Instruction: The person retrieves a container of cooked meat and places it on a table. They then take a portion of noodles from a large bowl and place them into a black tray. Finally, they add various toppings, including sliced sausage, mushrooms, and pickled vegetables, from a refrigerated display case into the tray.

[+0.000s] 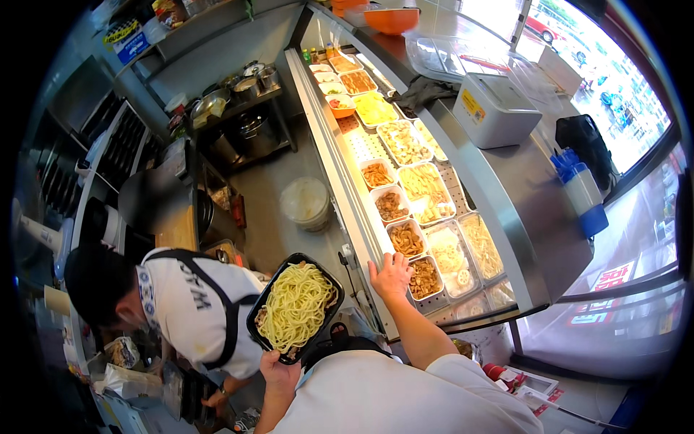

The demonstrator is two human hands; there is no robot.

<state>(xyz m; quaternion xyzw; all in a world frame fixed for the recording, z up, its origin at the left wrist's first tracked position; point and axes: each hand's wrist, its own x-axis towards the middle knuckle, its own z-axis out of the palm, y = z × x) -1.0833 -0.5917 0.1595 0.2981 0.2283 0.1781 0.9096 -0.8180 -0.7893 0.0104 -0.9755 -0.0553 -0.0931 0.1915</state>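
My left hand (280, 372) grips the near edge of a black plastic food tray (253, 318). Pale yellow noodles (300, 307) fill the tray, with bits of brown food showing at its sides. My right hand (392, 276) is open, its fingers stretched over the near rim of the lit food counter (340, 173). Its fingertips are next to two white tubs of brown cooked food, a nearer one (423, 277) and one just beyond (406, 239). Whether they touch either tub I cannot tell.
A co-worker in a white shirt (195, 304) bends over at the left, a hand near stacked black trays (191, 390). A lidded white bucket (305, 201) stands on the floor. Pots (246, 87) fill a back rack. A white box (495, 108) tops the counter's right side.
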